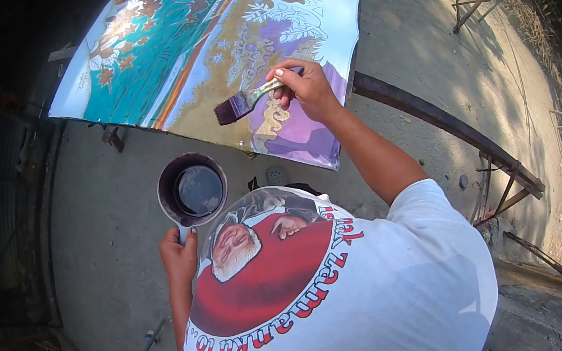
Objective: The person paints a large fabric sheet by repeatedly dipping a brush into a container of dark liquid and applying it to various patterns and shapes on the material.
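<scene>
Well, from my remote seat I have the patterned cloth point(137, 88) at 12 o'clock, stretched out with its near edge facing me. My right grip point(310, 90) is closed on the handle of a broad paintbrush point(235, 108), whose dark bristles sit at 11 o'clock over the tan part; I can't tell whether they touch. My left grip point(178, 257) is wrapped round the handle of a pot point(166, 193) at 9 o'clock, just off the cloth, with dark liquid point(199, 190) inside. I'd judge the colouring partway along: teal, tan and purple cover much of it, while the pale stretch towards 1 o'clock shows mostly outlined leaves and branches and looks unfilled.
</scene>
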Demonstrator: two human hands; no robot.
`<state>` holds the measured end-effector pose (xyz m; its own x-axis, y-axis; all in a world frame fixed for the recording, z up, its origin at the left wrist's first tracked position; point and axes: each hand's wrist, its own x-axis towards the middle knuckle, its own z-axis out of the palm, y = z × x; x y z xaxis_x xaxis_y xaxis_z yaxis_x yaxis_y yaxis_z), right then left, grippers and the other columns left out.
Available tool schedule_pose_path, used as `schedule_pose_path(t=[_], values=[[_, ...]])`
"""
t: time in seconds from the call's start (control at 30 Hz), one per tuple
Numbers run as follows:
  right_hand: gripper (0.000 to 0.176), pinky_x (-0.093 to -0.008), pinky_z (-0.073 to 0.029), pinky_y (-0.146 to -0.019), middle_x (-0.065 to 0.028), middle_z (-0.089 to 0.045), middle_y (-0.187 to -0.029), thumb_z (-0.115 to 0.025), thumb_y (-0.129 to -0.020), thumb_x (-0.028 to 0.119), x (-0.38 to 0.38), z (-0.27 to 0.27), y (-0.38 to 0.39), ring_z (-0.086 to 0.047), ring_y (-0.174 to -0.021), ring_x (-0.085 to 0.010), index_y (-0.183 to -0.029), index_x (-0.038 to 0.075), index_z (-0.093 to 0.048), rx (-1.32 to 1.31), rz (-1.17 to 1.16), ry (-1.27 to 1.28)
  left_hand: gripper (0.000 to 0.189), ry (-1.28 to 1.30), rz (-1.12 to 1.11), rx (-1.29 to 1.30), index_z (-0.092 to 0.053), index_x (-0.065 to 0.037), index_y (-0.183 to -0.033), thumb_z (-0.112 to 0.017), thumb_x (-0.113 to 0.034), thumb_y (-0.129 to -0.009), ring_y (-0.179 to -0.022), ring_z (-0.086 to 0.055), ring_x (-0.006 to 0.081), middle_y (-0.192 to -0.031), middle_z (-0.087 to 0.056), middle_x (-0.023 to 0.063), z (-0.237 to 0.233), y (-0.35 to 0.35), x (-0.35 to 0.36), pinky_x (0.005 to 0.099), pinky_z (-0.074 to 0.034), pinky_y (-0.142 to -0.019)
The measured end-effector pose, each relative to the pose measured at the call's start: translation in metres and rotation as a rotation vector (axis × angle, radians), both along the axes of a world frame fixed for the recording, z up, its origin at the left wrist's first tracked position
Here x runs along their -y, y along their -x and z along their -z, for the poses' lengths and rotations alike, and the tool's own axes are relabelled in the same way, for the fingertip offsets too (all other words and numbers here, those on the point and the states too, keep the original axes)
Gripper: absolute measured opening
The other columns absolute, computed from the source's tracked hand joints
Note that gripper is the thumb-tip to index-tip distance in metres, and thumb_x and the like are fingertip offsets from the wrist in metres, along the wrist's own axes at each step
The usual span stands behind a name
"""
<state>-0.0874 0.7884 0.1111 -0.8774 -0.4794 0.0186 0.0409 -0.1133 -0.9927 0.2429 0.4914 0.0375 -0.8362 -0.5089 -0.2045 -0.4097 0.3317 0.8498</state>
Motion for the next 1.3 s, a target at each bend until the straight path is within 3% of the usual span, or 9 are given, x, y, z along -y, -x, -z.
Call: schedule_pose_path(t=[0.2,0.3,0.37,0.5,0.77,0.9,1.03,1.17,1.3], values=[[0.016,-0.0294,-0.055,-0.058,-0.0058,-0.071,-0.075,-0.066,-0.098,0.015,0.067,0.001,-0.077,-0.069,-0.067,-0.0125,-0.102,0.002,-0.074,-0.747,-0.434,-0.154,0.035,0.044,0.078,-0.001,-0.046,-0.002,-0.069,-0.072,-0.015,-0.089,-0.061,-0.037,0.0070,-0.060,-0.044,-0.0004,-0.012,0.019,0.002,0.0329,-0.031,-0.050],[0.017,-0.0255,-0.056,-0.061,-0.0084,-0.074,-0.085,-0.064,-0.102,0.017,0.067,0.016,-0.081,-0.070,-0.071,-0.0124,-0.103,0.002,-0.073,-0.736,-0.516,-0.322,0.035,0.075,0.100,0.016,-0.047,-0.001,-0.070,-0.072,-0.017,-0.089,-0.061,-0.038,0.0077,-0.060,-0.044,0.0003,-0.022,0.029,-0.002,0.0332,-0.032,-0.050],[0.022,-0.0274,-0.059,-0.062,-0.0101,-0.074,-0.088,-0.062,-0.103,0.021,0.047,0.016,-0.073,-0.071,-0.071,-0.0146,-0.108,0.002,-0.072,0.173,-0.436,-0.116,0.035,0.105,0.112,-0.003,-0.047,-0.002,-0.070,-0.072,-0.017,-0.089,-0.061,-0.039,0.0077,-0.060,-0.045,0.0005,-0.025,0.034,-0.003,0.0331,-0.032,-0.051],[0.030,-0.0301,-0.062,-0.062,-0.0107,-0.072,-0.087,-0.061,-0.105,0.025,0.003,0.022,-0.042,-0.071,-0.071,-0.0147,-0.121,0.000,-0.064,0.373,-0.140,0.226,0.033,0.082,0.103,-0.029,-0.050,-0.002,-0.071,-0.072,-0.019,-0.089,-0.061,-0.039,0.0072,-0.061,-0.045,0.0002,-0.017,0.032,-0.001,0.0325,-0.032,-0.051],[0.028,-0.0333,-0.063,-0.061,-0.0166,-0.069,-0.092,-0.061,-0.103,0.019,-0.030,0.092,0.093,-0.070,-0.073,-0.0208,-0.120,-0.004,-0.063,0.273,0.480,0.036,0.032,0.045,0.041,-0.019,-0.050,-0.002,-0.071,-0.072,-0.016,-0.089,-0.062,-0.038,0.0067,-0.062,-0.045,-0.0017,-0.007,0.025,-0.002,0.0322,-0.031,-0.051],[0.030,-0.0334,-0.063,-0.061,-0.0170,-0.069,-0.091,-0.062,-0.102,0.019,-0.014,0.075,0.090,-0.071,-0.071,-0.0222,-0.119,-0.006,-0.063,0.342,0.053,-0.029,0.033,0.051,0.000,-0.020,-0.048,-0.003,-0.070,-0.072,-0.016,-0.089,-0.062,-0.038,0.0065,-0.062,-0.044,-0.0023,-0.005,0.022,-0.006,0.0324,-0.031,-0.051],[0.029,-0.0339,-0.064,-0.061,-0.0175,-0.070,-0.092,-0.062,-0.102,0.019,0.008,0.089,0.137,-0.071,-0.069,-0.0225,-0.116,-0.006,-0.064,0.202,0.396,0.088,0.034,0.038,-0.026,-0.027,-0.047,-0.004,-0.069,-0.072,-0.015,-0.090,-0.062,-0.038,0.0064,-0.062,-0.043,-0.0026,0.004,0.015,-0.004,0.0324,-0.030,-0.051],[0.026,-0.0339,-0.063,-0.059,-0.0162,-0.070,-0.090,-0.060,-0.102,0.019,0.007,0.071,0.146,-0.071,-0.070,-0.0224,-0.110,-0.005,-0.067,0.243,0.050,-0.084,0.035,0.019,-0.057,0.014,-0.046,-0.004,-0.069,-0.072,-0.015,-0.089,-0.064,-0.037,0.0056,-0.063,-0.042,-0.0028,0.001,0.011,-0.008,0.0318,-0.030,-0.052],[0.027,-0.0338,-0.064,-0.062,-0.0140,-0.070,-0.085,-0.060,-0.103,0.021,0.005,0.064,0.152,-0.071,-0.069,-0.0204,-0.112,-0.004,-0.066,0.108,0.268,-0.101,0.034,0.015,-0.062,-0.005,-0.046,-0.004,-0.069,-0.072,-0.015,-0.089,-0.065,-0.037,0.0054,-0.063,-0.041,-0.0027,0.002,0.006,-0.011,0.0316,-0.030,-0.052]])
